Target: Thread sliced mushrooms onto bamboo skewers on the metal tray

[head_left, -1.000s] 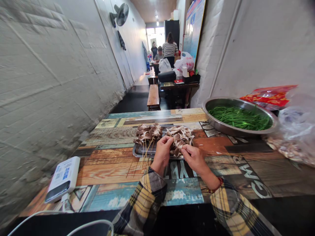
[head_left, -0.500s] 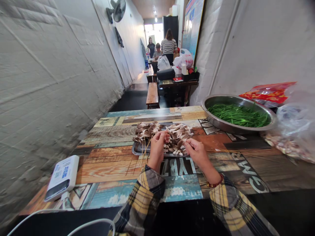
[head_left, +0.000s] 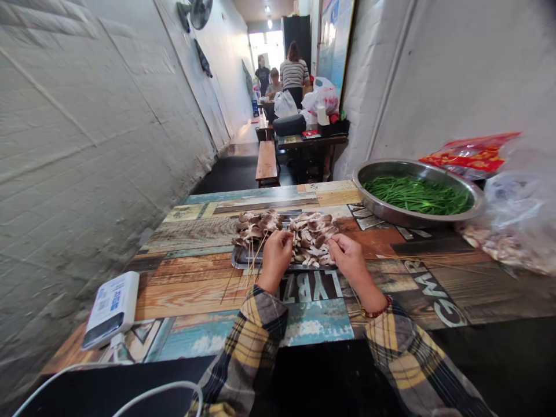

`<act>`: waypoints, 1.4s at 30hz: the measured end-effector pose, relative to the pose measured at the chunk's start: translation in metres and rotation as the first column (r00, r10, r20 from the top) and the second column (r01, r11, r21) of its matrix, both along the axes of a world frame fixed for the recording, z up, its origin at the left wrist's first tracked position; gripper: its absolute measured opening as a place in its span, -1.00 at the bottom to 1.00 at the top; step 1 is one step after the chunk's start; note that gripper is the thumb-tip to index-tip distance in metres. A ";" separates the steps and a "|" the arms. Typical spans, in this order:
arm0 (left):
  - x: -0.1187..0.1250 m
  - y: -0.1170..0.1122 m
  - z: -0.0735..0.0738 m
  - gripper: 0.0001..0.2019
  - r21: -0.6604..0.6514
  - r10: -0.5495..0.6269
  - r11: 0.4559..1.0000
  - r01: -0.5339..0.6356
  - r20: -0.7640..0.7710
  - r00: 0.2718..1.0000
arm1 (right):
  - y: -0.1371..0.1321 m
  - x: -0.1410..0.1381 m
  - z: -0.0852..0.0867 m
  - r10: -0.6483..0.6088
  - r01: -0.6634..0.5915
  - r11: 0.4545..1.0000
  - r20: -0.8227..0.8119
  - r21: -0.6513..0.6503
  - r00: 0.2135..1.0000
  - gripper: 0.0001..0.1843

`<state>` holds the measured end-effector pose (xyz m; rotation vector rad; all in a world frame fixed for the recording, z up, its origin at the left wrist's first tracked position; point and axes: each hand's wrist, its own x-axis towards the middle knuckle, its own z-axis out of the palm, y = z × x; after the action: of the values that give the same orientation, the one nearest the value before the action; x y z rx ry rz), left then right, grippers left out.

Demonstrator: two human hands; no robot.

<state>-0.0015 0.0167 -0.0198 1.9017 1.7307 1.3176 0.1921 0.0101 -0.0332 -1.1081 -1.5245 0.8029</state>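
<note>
A metal tray on the patterned table holds mushroom pieces threaded on thin bamboo skewers. My left hand is closed over the near edge of the mushroom pile, fingers curled on some pieces. My right hand is also closed, pinching a skewer or mushroom piece at the pile's right side; what exactly it grips is too small to tell. Both sleeves are yellow and dark plaid, and a bead bracelet sits on my right wrist.
A steel bowl of green chives stands at the right. Plastic bags and a red packet lie beyond it. A white power bank with cable lies front left. Wall at left; bench, table and people down the corridor.
Both hands stayed at the mushroom pile, shifting slightly forward onto it. The view tilted down a little.
</note>
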 end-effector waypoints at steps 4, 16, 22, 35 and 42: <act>-0.007 -0.004 0.000 -0.85 -0.064 -0.082 0.995 0.076 -0.100 0.992 | 0.001 0.000 -0.001 -0.003 0.003 1.000 0.012 0.000 1.000 -0.72; -0.012 -0.014 0.002 -0.90 -0.129 -0.114 0.988 0.082 -0.263 0.958 | 0.001 -0.001 -0.002 0.014 -0.013 0.999 0.006 -0.031 1.000 -0.73; -0.010 -0.008 0.003 -0.91 -0.158 -0.002 0.985 0.065 0.371 0.929 | 0.001 -0.001 -0.005 0.015 -0.014 0.999 0.016 -0.036 1.000 -0.72; 0.000 -0.013 0.013 -0.77 -0.117 -0.040 0.935 0.335 0.904 0.427 | -0.006 -0.005 0.004 0.164 -0.166 0.985 -0.048 -0.054 0.985 -0.73; 0.001 -0.010 0.008 -0.70 -0.099 -0.002 0.964 0.247 0.925 0.381 | -0.009 -0.004 0.004 0.288 -0.282 0.957 0.109 -0.071 0.951 -0.73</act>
<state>-0.0009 0.0070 -0.0122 0.7595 1.0010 1.5633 0.1886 0.0007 -0.0288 -1.0008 -1.7993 0.9941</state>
